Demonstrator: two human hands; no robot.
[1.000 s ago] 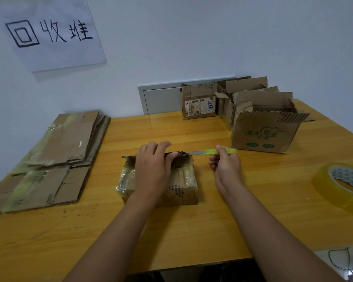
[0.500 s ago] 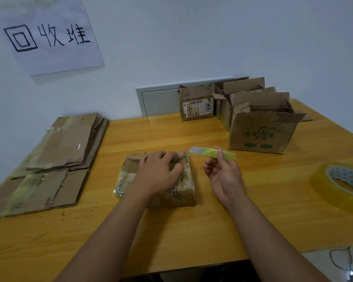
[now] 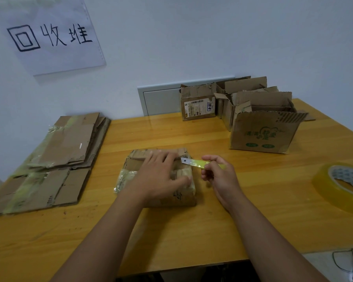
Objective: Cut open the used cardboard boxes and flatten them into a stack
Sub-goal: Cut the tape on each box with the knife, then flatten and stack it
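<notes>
Two bare arms reaching in over the yellow wooden worktop (image 3: pixel 212 231).

Left hand (image 3: pixel 161 178) spread flat on top of the small brown cardboard box wrapped in clear tape (image 3: pixel 183 196), fingers straight, pressing down. Box lower and squashier than a second ago, when its far wall stood up with the fingers hooked over it. Now pushed down nearly flat under the palm.

Right hand (image 3: pixel 220 178) just beside the box, fingers curled round the little yellow-green knife (image 3: pixel 200 163). Short silver blade out, pointing left at the box's top right corner. A second ago held higher and further back, near the far edge; now pulled closer and lower. Touching the cardboard or not: hard to tell.

Meaning for the job, as a guess: cut on this box mostly done, squashing going on. Maybe one more snip of tape at that corner, then over to the pile. Careful with the blade, so close to the left fingers.

Off to the right, a big roll of clear yellow sticky tape (image 3: pixel 342 188), lying flat.

Off to the left, the pile of flat brown cardboard sheets (image 3: pixel 55 159), some with shiny tape on them. Well apart from the box.

Further back on the right, a bunch of open brown cardboard boxes (image 3: pixel 261 123) not cut yet, the front one with green printing. Plenty of work left.

On the wall at the back, a white paper sign with black hand-drawn writing (image 3: pixel 55 35), above the pile.
</notes>
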